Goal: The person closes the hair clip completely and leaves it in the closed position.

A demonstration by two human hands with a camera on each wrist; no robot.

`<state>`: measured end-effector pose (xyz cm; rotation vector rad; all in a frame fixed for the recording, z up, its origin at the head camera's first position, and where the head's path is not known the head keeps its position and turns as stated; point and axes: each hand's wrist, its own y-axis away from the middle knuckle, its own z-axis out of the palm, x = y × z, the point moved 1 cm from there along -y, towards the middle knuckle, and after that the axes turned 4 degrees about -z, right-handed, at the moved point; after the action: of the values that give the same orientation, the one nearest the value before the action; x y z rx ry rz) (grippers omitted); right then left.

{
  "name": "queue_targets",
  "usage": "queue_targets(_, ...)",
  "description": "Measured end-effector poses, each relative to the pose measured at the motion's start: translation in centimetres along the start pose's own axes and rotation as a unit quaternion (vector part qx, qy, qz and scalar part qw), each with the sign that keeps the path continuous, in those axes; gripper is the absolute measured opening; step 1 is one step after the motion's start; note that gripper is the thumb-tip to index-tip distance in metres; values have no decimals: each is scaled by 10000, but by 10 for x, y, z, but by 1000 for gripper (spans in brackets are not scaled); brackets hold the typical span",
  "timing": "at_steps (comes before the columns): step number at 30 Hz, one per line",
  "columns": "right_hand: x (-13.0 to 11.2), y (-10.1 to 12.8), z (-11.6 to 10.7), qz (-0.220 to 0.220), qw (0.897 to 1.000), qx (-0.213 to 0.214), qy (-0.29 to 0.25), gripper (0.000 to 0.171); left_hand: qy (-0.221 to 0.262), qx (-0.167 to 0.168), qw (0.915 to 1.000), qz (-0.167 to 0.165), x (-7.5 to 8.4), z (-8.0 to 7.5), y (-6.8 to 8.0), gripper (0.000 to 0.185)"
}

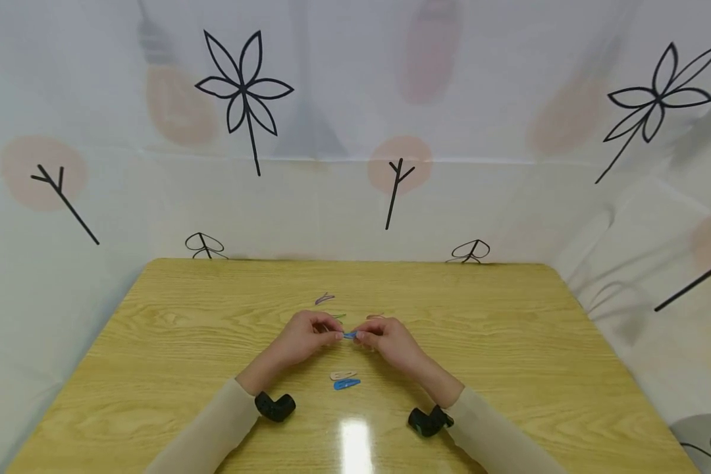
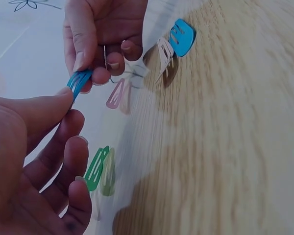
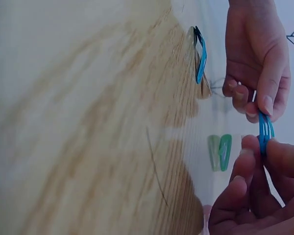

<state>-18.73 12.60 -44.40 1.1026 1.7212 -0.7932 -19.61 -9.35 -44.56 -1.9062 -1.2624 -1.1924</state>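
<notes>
A blue snap hair clip point(image 1: 350, 335) is pinched at both ends above the middle of the table. My left hand point(image 1: 302, 339) grips one end between thumb and index finger, and my right hand point(image 1: 394, 342) pinches the other end the same way. The left wrist view shows the slotted blue hair clip point(image 2: 79, 81) stretched between the two thumbs, the other fingers loosely curled. Just beyond the hands lie a green hair clip point(image 1: 340, 316) and a pink one point(image 2: 115, 93), each partly covered by a hand in the head view.
Nearer the body, a beige hair clip point(image 1: 343, 376) and a second blue hair clip point(image 1: 347, 384) lie side by side. Farther back is a purple hair clip point(image 1: 324, 298). The wooden table point(image 1: 480, 316) meets a patterned cloth point(image 1: 343, 210) at its far edge.
</notes>
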Motion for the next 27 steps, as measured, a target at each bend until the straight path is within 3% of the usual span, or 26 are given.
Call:
queue_targets(8, -3, 0, 2, -292, 9981, -4, 549, 9, -293, -302, 9989, 221, -1, -7, 5, 5)
queue_targets(18, 3, -4, 4, -564, 9901, -766, 1037, 4, -747, -966, 9924, 121, -14, -10, 8, 4)
queue_targets(27, 6, -5, 7, -366, 9867, -1106, 1136, 5, -733, -1074, 9914, 133, -21, -9, 8, 5)
